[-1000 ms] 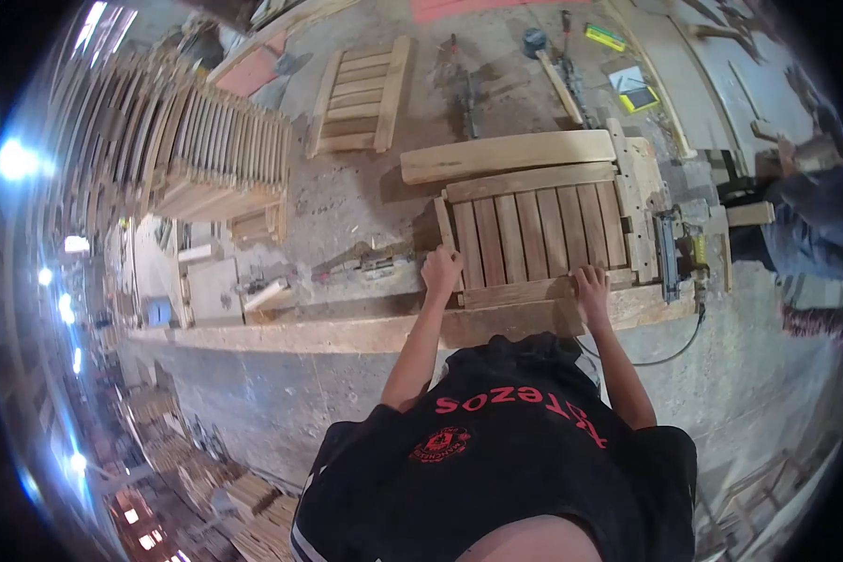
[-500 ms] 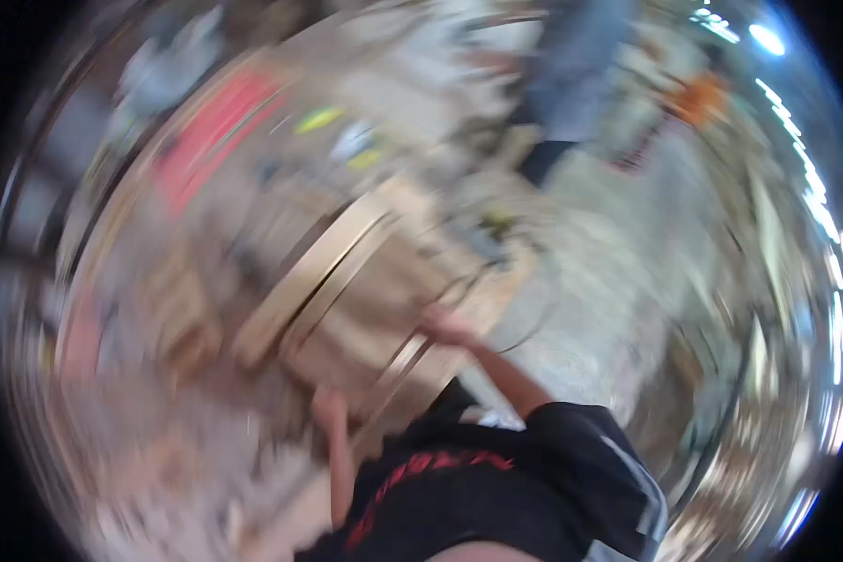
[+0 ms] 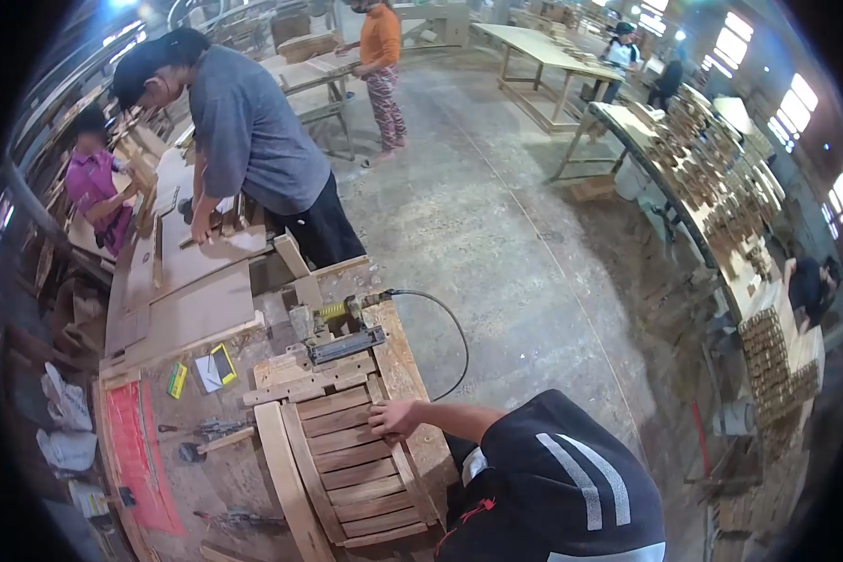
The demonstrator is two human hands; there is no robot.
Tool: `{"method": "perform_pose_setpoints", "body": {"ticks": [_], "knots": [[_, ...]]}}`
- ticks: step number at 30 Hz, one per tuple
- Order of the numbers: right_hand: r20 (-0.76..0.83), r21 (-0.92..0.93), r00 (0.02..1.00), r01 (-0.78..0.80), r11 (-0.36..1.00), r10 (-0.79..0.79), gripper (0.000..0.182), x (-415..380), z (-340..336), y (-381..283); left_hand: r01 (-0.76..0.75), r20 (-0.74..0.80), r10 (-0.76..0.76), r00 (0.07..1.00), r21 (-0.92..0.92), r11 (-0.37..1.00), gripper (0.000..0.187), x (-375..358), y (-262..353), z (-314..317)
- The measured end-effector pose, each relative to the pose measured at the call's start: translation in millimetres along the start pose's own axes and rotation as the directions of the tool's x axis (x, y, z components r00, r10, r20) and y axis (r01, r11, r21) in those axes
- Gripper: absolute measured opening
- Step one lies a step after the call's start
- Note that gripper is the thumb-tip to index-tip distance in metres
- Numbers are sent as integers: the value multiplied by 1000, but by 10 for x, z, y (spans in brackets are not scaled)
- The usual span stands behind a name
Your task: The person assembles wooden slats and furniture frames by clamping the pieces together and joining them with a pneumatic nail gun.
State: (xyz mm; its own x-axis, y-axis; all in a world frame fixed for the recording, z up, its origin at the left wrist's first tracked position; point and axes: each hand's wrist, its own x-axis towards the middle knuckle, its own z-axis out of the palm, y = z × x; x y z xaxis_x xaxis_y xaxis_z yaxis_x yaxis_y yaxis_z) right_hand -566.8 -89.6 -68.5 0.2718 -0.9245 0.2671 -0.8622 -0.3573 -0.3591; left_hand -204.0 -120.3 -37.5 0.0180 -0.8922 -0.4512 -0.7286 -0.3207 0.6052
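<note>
A slatted wooden panel [image 3: 361, 464] lies on the workbench in front of me, several slats set between two long side rails. My right hand [image 3: 395, 419] rests at its right rail near the upper end, fingers curled over the wood. A curved wooden piece [image 3: 290, 482] lies along the panel's left side. Just beyond the panel's far end are a wooden strip with holes [image 3: 311, 385] and a grey and black nail gun [image 3: 347, 345] with a black air hose [image 3: 465, 348]. My left hand does not show.
On the workbench [image 3: 192, 436] lie a hammer [image 3: 192, 451], clamp-like tools [image 3: 239, 518], a yellow box [image 3: 176, 379] and a red sheet [image 3: 139, 450]. A co-worker in grey [image 3: 253, 131] bends over boards opposite. At right, a long table [image 3: 646, 136] carries stacked wooden parts.
My view has swung and sharpened from a blur. Both hands were on the panel before; now only my right hand shows there, and my left has left the view.
</note>
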Motion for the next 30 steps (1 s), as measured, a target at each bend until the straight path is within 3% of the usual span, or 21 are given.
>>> {"method": "perform_pose_setpoints", "body": {"ticks": [11, 14, 18, 30], "knots": [[-67, 2, 998, 22, 1000, -22, 29, 51, -30, -14, -44, 56, 41, 998, 60, 997, 35, 139, 90, -49], [48, 16, 999, -22, 1000, 21, 33, 50, 5, -4, -51, 66, 46, 997, 76, 996, 34, 135, 86, -46], [-21, -20, 1000, 14, 1000, -14, 28, 61, -24, -2, -50, 79, 44, 996, 80, 996, 34, 150, 98, -64], [21, -2, 1000, -13, 1000, 13, 34, 51, 10, 30, -51, 119, 33, 992, 151, 987, 33, 120, 200, -46]]}}
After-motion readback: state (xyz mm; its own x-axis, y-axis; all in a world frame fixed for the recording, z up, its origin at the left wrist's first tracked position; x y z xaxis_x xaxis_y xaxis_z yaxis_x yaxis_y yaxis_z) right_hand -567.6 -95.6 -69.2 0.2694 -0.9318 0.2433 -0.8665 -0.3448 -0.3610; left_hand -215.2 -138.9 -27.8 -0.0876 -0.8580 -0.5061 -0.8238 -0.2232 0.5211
